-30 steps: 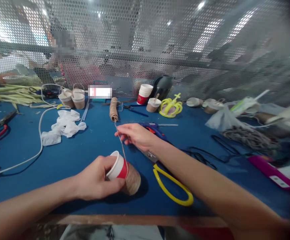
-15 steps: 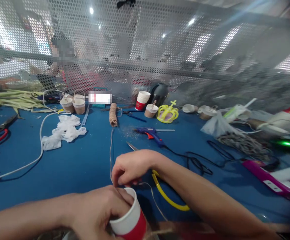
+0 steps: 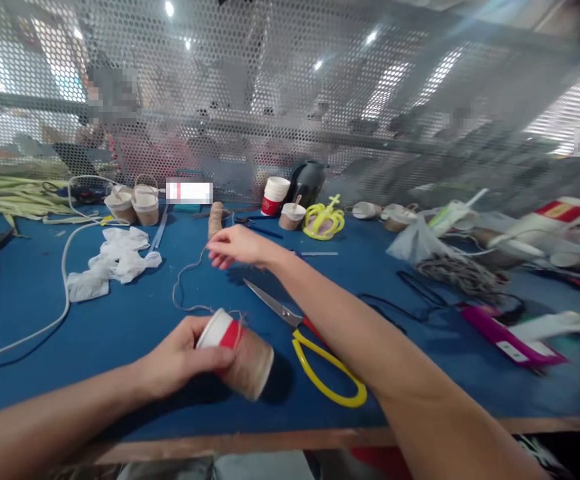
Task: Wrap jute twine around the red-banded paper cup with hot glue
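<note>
The person's left hand (image 3: 183, 357) curls its fingers around the rim end of a paper cup (image 3: 240, 353). The cup is red-banded, partly bound in twine (image 3: 183, 290), and held tipped on its side over the blue table (image 3: 120, 320). At 12 o'clock from the cup, the right hand (image 3: 237, 245) pinches the twine's slack loop between thumb and fingertips. The twine spool (image 3: 215, 219) lies just beyond, at 11 o'clock. Yellow-handled scissors (image 3: 290, 315) lie at 3 o'clock from the cup.

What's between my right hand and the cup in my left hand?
Head view: slack twine looping over the blue table from the right hand to the cup; the scissors lie beside.
</note>
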The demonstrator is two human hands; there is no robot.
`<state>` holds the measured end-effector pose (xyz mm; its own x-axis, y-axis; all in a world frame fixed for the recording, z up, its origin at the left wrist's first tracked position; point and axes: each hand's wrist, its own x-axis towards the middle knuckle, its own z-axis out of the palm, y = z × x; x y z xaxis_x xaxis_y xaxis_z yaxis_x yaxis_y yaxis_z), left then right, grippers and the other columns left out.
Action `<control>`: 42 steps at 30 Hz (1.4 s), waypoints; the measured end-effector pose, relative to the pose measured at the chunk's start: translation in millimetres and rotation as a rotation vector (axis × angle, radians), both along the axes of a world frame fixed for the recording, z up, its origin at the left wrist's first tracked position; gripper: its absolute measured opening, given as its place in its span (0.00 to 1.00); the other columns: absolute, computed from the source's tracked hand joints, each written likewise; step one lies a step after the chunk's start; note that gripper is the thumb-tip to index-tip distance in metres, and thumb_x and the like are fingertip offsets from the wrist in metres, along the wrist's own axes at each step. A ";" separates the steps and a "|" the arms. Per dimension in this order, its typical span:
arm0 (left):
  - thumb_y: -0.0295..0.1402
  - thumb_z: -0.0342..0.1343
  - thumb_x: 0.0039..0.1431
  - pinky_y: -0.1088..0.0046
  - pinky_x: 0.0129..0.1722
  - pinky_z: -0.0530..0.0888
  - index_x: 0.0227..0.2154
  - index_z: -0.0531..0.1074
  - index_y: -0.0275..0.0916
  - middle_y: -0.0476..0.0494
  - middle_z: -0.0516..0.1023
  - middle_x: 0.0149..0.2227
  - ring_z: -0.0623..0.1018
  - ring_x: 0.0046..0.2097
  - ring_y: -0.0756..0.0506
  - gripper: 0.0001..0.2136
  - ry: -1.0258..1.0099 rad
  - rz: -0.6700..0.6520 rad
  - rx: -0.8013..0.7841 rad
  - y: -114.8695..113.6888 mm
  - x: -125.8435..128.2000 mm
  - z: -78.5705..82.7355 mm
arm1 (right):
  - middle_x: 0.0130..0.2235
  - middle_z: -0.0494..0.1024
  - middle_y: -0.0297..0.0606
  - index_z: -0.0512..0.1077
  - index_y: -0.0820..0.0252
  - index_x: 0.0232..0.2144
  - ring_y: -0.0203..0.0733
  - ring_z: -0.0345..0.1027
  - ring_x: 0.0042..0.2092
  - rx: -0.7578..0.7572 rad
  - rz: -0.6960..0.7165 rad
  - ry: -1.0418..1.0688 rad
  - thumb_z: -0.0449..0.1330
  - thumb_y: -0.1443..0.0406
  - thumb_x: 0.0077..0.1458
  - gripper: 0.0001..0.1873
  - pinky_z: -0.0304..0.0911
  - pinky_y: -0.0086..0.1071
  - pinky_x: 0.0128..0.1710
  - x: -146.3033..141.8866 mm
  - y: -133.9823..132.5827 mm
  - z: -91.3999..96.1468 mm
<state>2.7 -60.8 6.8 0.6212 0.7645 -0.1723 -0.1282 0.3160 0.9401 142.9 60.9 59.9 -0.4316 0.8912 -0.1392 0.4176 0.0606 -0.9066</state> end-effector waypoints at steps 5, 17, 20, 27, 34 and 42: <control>0.35 0.62 0.40 0.77 0.31 0.67 0.29 0.72 0.31 0.46 0.75 0.26 0.71 0.27 0.51 0.13 -0.056 0.230 -0.076 12.9 3.1 -4.6 | 0.20 0.71 0.34 0.68 0.64 0.20 0.31 0.64 0.22 0.110 -0.124 -0.110 0.54 0.67 0.52 0.10 0.58 0.25 0.19 48.1 -31.3 2.3; 0.34 0.58 0.44 0.78 0.26 0.61 0.23 0.68 0.31 0.52 0.66 0.21 0.62 0.24 0.54 0.09 0.144 0.090 0.116 9.4 2.4 -5.4 | 0.34 0.76 0.38 0.73 0.66 0.34 0.35 0.68 0.37 0.234 0.185 -0.074 0.56 0.67 0.49 0.10 0.63 0.30 0.38 8.2 -76.8 -7.0; 0.33 0.57 0.43 0.79 0.24 0.60 0.21 0.66 0.32 0.53 0.64 0.20 0.61 0.23 0.54 0.09 0.164 0.069 0.120 8.8 1.3 -3.9 | 0.32 0.76 0.37 0.73 0.67 0.31 0.34 0.68 0.34 0.194 0.235 -0.089 0.56 0.68 0.49 0.08 0.63 0.29 0.36 2.3 -74.4 -1.6; 0.36 0.56 0.44 0.76 0.29 0.63 0.24 0.70 0.32 0.49 0.69 0.23 0.66 0.27 0.51 0.10 0.126 0.037 0.146 10.0 1.9 -2.8 | 0.33 0.76 0.37 0.72 0.67 0.33 0.33 0.69 0.34 0.172 0.240 -0.019 0.56 0.74 0.46 0.09 0.63 0.26 0.34 -10.3 -74.7 -1.0; 0.45 0.55 0.44 0.79 0.20 0.55 0.15 0.66 0.32 0.52 0.63 0.15 0.58 0.20 0.56 0.19 0.149 0.179 0.096 11.9 5.4 -10.3 | 0.35 0.75 0.40 0.70 0.67 0.36 0.35 0.68 0.36 0.373 0.218 -0.104 0.51 0.67 0.54 0.11 0.62 0.29 0.36 -18.6 -81.3 -1.7; 0.45 0.53 0.46 0.78 0.24 0.64 0.18 0.70 0.32 0.49 0.71 0.18 0.66 0.21 0.53 0.18 0.154 0.265 0.085 17.9 1.5 0.9 | 0.33 0.75 0.41 0.70 0.63 0.34 0.40 0.68 0.34 0.582 -0.327 -0.558 0.51 0.61 0.54 0.12 0.62 0.33 0.34 56.2 -49.0 0.8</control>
<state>4.2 -42.9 7.7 0.3696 0.9120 -0.1779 -0.0496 0.2105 0.9763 199.1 11.9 60.7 -0.1456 0.9540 0.2620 0.8692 0.2498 -0.4268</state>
